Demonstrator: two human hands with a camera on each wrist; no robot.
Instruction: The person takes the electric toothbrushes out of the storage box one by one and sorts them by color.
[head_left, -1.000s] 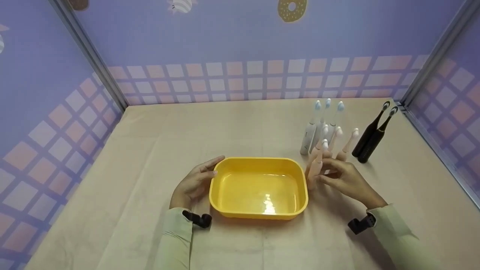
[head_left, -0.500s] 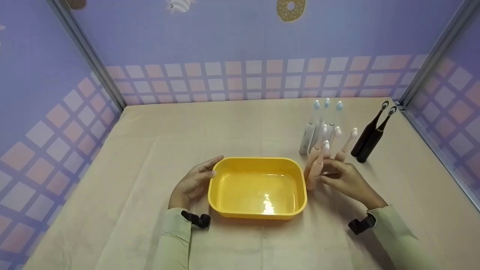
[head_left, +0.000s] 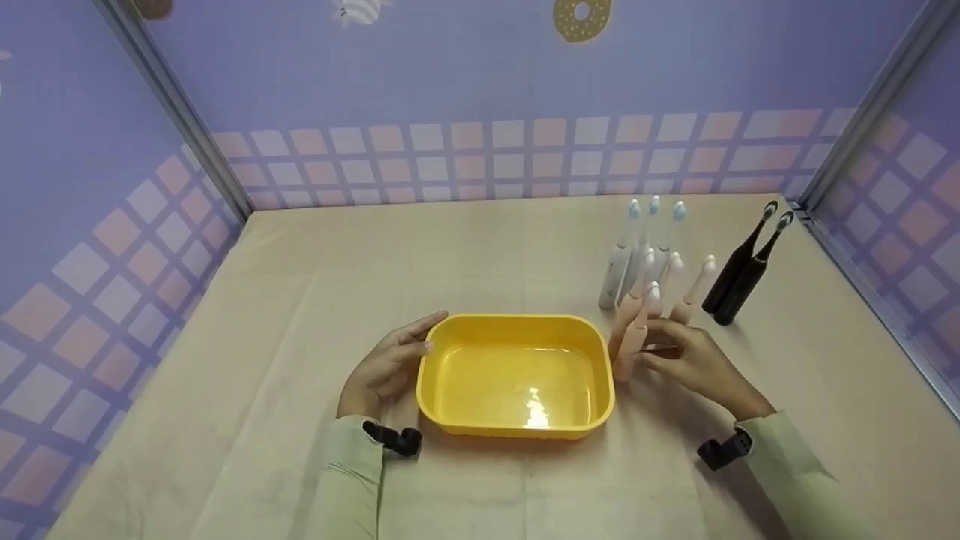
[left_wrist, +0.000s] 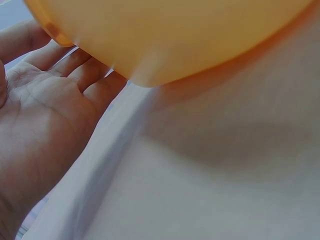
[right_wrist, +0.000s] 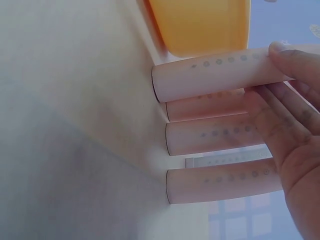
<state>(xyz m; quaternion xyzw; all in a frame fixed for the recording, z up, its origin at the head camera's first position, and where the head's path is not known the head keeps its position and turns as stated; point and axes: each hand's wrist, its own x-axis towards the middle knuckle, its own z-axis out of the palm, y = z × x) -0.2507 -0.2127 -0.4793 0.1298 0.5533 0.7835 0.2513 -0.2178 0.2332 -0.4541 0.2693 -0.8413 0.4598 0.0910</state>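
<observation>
My left hand (head_left: 382,371) rests on the left side of a yellow plastic bin (head_left: 517,430), the thumb tip at its rim. In the left wrist view its fingers (left_wrist: 102,90) are nearly straight and partly hidden by the bin's wall. Right of the bin, my right hand (head_left: 694,364) pinches a pink electric toothbrush (right_wrist: 215,75) by its handle, the thumb in front. Several other pink electric toothbrushes (right_wrist: 220,182) stand upright behind it, close to the fingers. I cannot tell whether the held one's base touches the table.
White electric toothbrushes (head_left: 615,277) with blue-tipped heads stand behind the pink ones. Two black electric toothbrushes (head_left: 742,289) stand farther right. A pale cloth covers the table (head_left: 300,375), and patterned panels (head_left: 480,82) enclose its back and sides.
The pink electric toothbrush in my right hand has tipped very slightly to the right at its head. Both hands stay practically where they were, and the bin keeps its place.
</observation>
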